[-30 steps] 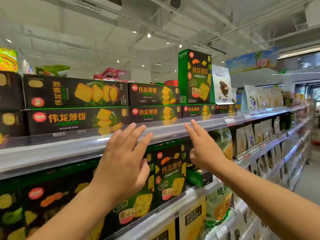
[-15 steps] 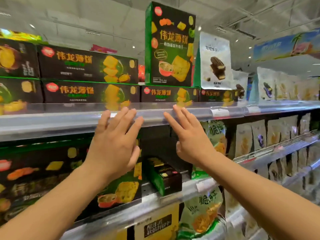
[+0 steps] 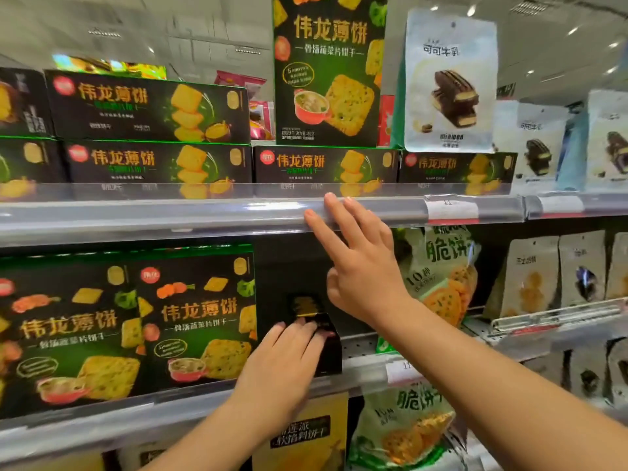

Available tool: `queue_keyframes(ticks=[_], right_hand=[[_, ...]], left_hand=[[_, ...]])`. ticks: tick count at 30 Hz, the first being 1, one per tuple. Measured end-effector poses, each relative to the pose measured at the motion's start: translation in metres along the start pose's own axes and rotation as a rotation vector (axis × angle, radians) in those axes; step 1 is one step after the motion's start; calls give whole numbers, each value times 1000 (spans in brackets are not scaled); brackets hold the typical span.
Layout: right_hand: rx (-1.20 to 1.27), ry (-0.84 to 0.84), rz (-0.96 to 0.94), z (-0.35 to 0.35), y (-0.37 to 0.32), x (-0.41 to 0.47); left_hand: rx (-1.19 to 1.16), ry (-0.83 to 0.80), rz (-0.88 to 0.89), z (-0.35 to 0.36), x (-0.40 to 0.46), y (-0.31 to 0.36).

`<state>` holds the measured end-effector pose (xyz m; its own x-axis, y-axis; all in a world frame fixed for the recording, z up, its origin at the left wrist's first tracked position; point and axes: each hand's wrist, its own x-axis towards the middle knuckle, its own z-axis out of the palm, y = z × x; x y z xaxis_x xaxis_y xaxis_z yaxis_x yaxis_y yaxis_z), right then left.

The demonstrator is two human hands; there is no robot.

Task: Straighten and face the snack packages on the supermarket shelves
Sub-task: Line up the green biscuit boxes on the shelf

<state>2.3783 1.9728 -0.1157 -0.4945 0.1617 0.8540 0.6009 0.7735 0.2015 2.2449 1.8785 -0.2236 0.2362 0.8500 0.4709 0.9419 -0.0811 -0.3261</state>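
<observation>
Fingers of my left hand [image 3: 289, 355] now curl over the small dark cracker box [image 3: 324, 345] lying askew in the gap on the middle shelf [image 3: 102, 423]; half a second ago that hand hovered higher. My right hand [image 3: 360, 266] stays spread, holding nothing. Glossy stiff cardboard, sharp corners, so standing it upright should be easy

Dark cracker box [image 3: 323, 341] end-on, gap beside upright boxes [image 3: 197, 321]

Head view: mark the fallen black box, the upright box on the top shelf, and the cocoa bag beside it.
Fallen black box [image 3: 328, 348], head view, its dark end face right of the fingers.
Upright box [image 3: 328, 73], head view, middle of its front.
Cocoa bag [image 3: 450, 83], head view, middle of its front.
</observation>
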Motion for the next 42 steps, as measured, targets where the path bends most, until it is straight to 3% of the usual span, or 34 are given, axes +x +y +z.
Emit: queue_keyframes(ticks=[6, 11, 14, 17, 20, 22, 25, 28, 32, 37, 42], right_hand=[[213, -47, -11, 1, 3, -5], [889, -204, 94, -10, 7, -43], [962, -284, 143, -23, 6, -41], [1005, -233, 184, -40, 4, -19], [1063, -211, 220, -57, -2, -1], [1109, -191, 240, -65, -9, 12], [1211, -103, 288, -75, -20, 40], [1250, -45, 290, -84, -34, 72], [1087, -73, 248, -99, -37, 118], [665, 315, 469, -108, 26, 164], [648, 113, 642, -85, 63, 181]], left_hand=[[-126, 167, 10, -14, 8, -9], [-641, 296, -151, -80, 17, -36], [-956, 360, -239, -119, 27, -45], [-1255, 390, -271, -147, 31, -51], [-1289, 461, -306, -163, 29, -56], [-1275, 414, -331, -168, 24, -62], [-1059, 305, -337, -174, 14, -73], [-938, 351, -294, -191, 15, -93], [-894, 519, -281, -214, 18, -134], [-944, 609, -311, -202, 4, -180], [-1043, 658, -286, -184, -2, -189]])
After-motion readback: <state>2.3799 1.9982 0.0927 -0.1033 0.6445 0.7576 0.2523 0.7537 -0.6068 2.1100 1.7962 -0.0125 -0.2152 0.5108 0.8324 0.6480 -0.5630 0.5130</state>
